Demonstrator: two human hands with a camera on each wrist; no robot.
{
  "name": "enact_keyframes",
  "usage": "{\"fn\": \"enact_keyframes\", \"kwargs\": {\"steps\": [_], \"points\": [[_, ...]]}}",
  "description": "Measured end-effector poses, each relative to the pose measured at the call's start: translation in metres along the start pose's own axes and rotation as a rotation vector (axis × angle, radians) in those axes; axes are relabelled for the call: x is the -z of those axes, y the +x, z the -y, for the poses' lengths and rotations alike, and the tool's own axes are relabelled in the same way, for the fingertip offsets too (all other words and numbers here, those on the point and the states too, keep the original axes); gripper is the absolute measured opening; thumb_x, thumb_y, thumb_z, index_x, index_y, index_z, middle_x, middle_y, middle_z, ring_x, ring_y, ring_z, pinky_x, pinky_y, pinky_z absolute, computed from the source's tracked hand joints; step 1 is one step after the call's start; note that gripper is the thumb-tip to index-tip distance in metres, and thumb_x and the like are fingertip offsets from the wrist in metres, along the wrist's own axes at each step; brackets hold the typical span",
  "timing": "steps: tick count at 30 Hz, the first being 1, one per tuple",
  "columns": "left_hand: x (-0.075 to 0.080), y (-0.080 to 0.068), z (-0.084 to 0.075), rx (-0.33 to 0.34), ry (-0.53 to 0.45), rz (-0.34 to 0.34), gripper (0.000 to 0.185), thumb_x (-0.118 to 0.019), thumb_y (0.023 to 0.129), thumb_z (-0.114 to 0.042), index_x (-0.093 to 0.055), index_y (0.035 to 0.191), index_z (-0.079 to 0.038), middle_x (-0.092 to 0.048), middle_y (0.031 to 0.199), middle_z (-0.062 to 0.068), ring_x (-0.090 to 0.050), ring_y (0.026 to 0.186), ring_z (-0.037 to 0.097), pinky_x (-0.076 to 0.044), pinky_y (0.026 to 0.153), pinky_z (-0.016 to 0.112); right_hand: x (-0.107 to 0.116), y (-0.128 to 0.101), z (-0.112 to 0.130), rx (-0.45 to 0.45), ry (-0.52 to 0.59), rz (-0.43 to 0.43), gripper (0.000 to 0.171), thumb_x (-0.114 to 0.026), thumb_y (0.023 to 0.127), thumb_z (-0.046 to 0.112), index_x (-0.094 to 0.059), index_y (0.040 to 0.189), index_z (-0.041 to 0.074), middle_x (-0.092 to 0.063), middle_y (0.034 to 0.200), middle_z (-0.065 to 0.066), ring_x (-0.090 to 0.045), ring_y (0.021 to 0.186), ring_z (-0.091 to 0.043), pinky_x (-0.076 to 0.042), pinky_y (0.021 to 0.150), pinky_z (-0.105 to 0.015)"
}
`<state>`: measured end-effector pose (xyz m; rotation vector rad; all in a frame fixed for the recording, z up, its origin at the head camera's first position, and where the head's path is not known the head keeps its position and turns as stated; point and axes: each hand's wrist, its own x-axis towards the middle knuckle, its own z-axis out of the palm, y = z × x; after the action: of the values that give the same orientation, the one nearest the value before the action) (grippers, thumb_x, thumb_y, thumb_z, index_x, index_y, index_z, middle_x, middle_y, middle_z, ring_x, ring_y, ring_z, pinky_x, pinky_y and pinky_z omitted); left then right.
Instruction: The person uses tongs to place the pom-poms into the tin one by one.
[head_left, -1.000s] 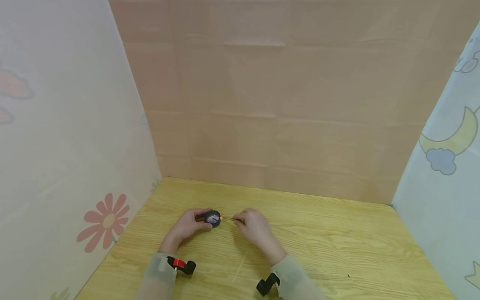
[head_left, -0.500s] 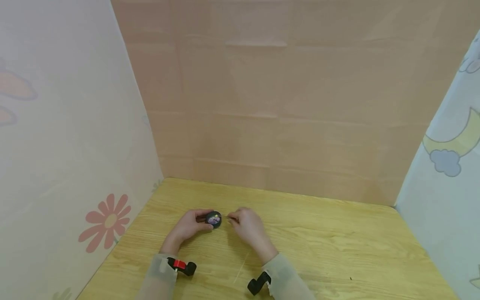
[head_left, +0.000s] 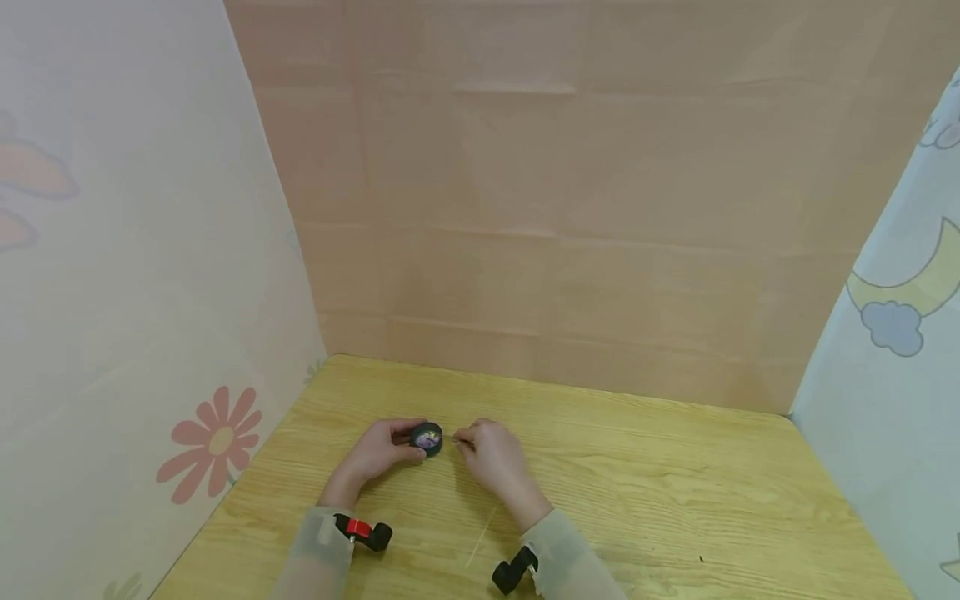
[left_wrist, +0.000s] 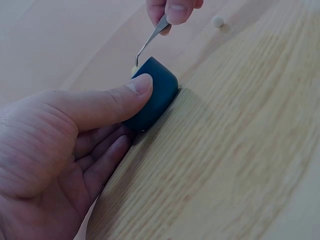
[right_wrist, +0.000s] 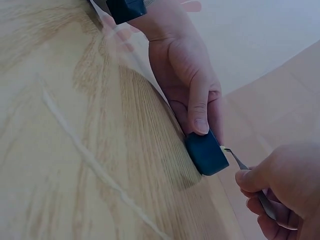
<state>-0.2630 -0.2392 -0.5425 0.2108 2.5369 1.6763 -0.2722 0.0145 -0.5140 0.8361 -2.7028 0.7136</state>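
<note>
The right hand (head_left: 483, 450) has edged closer, its pinched tweezers (left_wrist: 149, 40) now meeting the small dark case (left_wrist: 152, 95) gripped in the left hand's (head_left: 375, 450) curled fingers (left_wrist: 107, 102), so work at the case's mouth looks underway.

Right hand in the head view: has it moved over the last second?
Yes. The right hand with its thin metal tool has slid left along the wooden table, closing on the dark round case, which the left hand holds in place.

Wooden table (head_left: 637, 483), thin stick (head_left: 480, 537), bead (left_wrist: 217, 21)
</note>
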Motion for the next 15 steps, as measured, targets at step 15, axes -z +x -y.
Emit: {"fn": "enact_keyframes", "kwargs": {"steps": [15], "points": [[-0.0006, 0.0008, 0.0008, 0.001, 0.028, -0.001, 0.058, -0.088, 0.091, -0.016, -0.068, 0.145, -0.008, -0.069, 0.139, 0.014, -0.067, 0.127, 0.031, -0.053, 0.107, 0.05, 0.0008, -0.0006, 0.0027, -0.018, 0.009, -0.016, 0.01, -0.081, 0.098, 0.02, -0.087, 0.105, 0.018, -0.075, 0.093, 0.003, -0.07, 0.079, -0.011, -0.057, 0.064, -0.029]]}}
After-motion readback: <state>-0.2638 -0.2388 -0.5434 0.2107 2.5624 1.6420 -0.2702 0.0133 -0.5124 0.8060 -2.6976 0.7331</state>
